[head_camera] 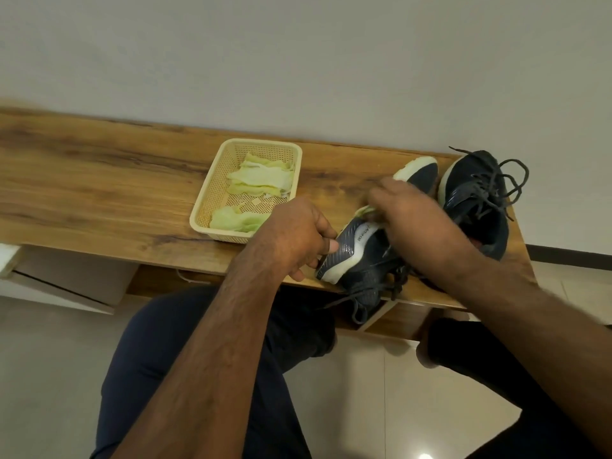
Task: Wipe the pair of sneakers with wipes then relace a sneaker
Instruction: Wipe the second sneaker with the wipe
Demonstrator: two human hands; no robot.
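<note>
Both hands work on one dark navy mesh sneaker with a white sole [361, 256], tipped on its side at the near edge of the brown wooden bench [99, 193]. Left hand [294, 236] grips its heel, thumb against the sole. Right hand [407, 210] presses a pale green wipe [364, 211] onto the sneaker's side and hides most of that wipe. Beyond the right hand stands the second navy sneaker [477, 200], laces loose. Just beyond the left hand sits a cream plastic mesh basket [212, 193] holding crumpled green wipes [261, 177].

Wood-grain desk [99, 180] against plain grey wall [298, 54], glossy pale tile floor [381, 392] w/ light glare.
</note>
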